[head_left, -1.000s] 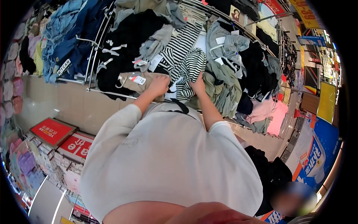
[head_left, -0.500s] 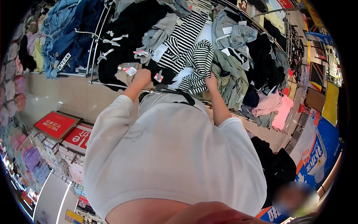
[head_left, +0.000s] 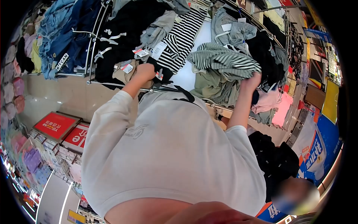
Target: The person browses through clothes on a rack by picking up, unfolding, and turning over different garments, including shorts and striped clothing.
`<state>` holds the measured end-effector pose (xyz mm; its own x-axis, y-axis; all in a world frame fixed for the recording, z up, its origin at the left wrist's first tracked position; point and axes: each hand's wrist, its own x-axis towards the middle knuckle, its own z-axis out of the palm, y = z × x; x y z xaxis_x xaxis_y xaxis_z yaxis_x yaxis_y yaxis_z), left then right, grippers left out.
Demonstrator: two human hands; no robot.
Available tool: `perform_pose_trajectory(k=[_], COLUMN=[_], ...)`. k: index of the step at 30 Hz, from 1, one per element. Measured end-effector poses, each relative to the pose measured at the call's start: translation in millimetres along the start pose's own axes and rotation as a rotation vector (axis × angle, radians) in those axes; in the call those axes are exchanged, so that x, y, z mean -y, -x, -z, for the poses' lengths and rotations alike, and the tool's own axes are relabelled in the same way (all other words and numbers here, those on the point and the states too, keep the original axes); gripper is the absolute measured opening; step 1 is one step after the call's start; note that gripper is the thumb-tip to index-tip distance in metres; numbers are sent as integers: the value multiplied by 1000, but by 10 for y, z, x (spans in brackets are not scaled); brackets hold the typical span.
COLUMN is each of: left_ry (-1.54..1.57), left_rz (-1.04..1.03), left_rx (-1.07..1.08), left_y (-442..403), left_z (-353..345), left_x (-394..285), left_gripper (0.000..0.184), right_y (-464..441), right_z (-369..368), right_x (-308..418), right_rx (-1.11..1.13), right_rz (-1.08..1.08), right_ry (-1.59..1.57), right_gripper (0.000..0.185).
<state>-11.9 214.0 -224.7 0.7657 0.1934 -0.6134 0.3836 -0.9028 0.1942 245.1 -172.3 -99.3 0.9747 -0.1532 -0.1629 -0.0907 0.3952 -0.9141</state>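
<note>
My right hand (head_left: 253,80) is closed on one end of a black-and-white striped garment (head_left: 223,61), which is bunched and blurred by motion above a heap of olive-green clothes (head_left: 216,87). My left hand (head_left: 144,73) is closed at the front edge of the display, between a beige garment (head_left: 122,72) with a tag and a dark garment (head_left: 164,76); which cloth lies in its fingers is hidden. Another striped garment (head_left: 182,37) lies flat beyond, next to a bare white strip of the display (head_left: 186,76). A grey garment (head_left: 158,28) rests on black clothes (head_left: 126,22) at the left.
A metal rail (head_left: 100,83) borders the display. Blue jeans (head_left: 76,41) lie on a rack at the left. Grey shorts (head_left: 233,30) and pink clothes (head_left: 281,110) are at the right. Red signs (head_left: 56,126) stand at the lower left. A person in black (head_left: 274,158) is at the lower right.
My right hand has moved right, drawing the striped garment off the white strip and over the olive clothes. My left hand has stayed close to its place, shifting slightly.
</note>
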Motion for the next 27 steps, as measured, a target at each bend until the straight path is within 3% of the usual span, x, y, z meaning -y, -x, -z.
perform_pose_trajectory(k=[3, 5, 7, 8, 9, 11, 13, 15, 17, 19, 20, 21, 23, 25, 27], left_ry=[81, 145, 191, 195, 154, -21, -30, -52, -87, -16, 2, -1, -62, -58, -140], left_rz=[-55, -232, -323, -332, -373, -407, -391, -386, -386, -330, -358, -355, -322, -350, -254], left_rx=[-147, -443, -585, -547, -618, -617, -527, -522, -561, -484, -601, -597, -431, -483, -382], left_y=[-157, -282, -398, -539, -670, -793, -898, -1105, -1055, -1083, -1098, -1057, -964, -879, -761], left_z=[175, 294, 409, 413, 344, 367, 313, 86, 134, 98, 13, 26, 103, 91, 84], left_x=[-212, -330, -457, -491, -506, -550, -537, -410, -389, -337, -277, -252, -214, -113, -13], left_gripper=[19, 19, 21, 31, 43, 54, 55, 53, 42, 32, 16, 16, 15, 14, 10], right_y=[-39, 46, 112, 179, 139, 73, 88, -21, 180, 224, 271, 319, 385, 489, 490], right_z=[-80, -179, -294, -360, -318, -103, 65, 476, 546, 941, 1068, 1157, 1284, 1245, 1248], right_x=[546, 834, 921, 929, 827, 558, 336, -125, -389, -818, -961, -1055, -1164, -1127, -1136], right_rx=[-143, -104, -165, -102, -197, -204, -64, 55, 73, 76, 43, 10, 26, 52, 24], right_rz=[133, 234, 346, 398, 390, 472, 416, 318, 141, 55, -79, -210, -222, -237, -253], right_ry=[-14, 29, 35, 133, 160, 590, 1119, 1201, 1543, 1626, 1554, 1478, 1499, 1546, 1573], right_gripper=[29, 31, 32, 32, 31, 29, 28, 29, 40, 47, 48, 49, 46, 42, 42])
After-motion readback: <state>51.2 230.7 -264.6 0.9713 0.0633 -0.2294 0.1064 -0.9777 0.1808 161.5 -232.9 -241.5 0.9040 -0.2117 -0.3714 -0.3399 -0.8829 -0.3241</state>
